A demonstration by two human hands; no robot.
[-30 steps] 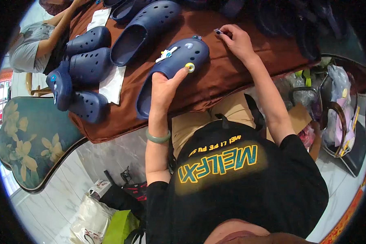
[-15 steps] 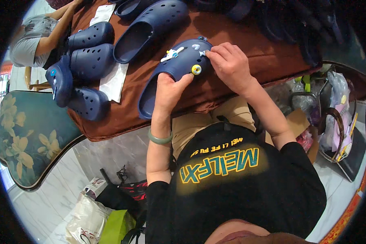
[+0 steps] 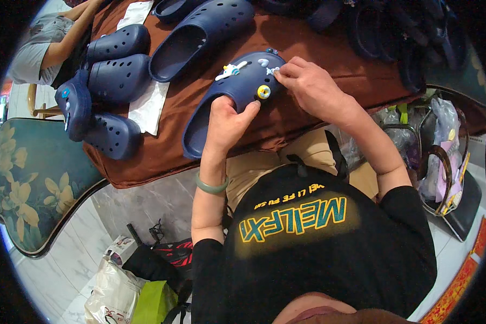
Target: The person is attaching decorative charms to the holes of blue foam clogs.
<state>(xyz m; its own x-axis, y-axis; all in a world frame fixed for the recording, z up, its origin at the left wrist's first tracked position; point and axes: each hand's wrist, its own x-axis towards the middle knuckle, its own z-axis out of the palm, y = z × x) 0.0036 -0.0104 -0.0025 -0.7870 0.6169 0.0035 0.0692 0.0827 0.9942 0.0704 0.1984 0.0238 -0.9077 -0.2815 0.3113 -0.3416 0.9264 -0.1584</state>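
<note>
A navy clog (image 3: 246, 80) lies on the brown cloth in front of me, toe pointing up and right. My left hand (image 3: 227, 123) grips it, fingers inside the foot opening and thumb over the upper. At the toe's right side, my right hand (image 3: 312, 86) pinches a small white and pale-blue shoe charm (image 3: 272, 71); the fingertips partly cover it. Other charms sit on the upper: a white figure with blue and yellow (image 3: 231, 71), a yellow ring (image 3: 263, 92) near my left thumb, and a pale curved one (image 3: 263, 62).
Another navy clog (image 3: 200, 40) lies just beyond. Several more clogs (image 3: 119, 78) stand at the left beside white paper (image 3: 148, 108), with others at the far right. A person's arm (image 3: 65, 46) shows at upper left. Bags (image 3: 156, 302) stand on the floor at lower left.
My right hand has shifted slightly right, its forearm swinging outward, with the fingertips still at the small charm. The left hand keeps its hold on the clog. The view has shifted slightly.
</note>
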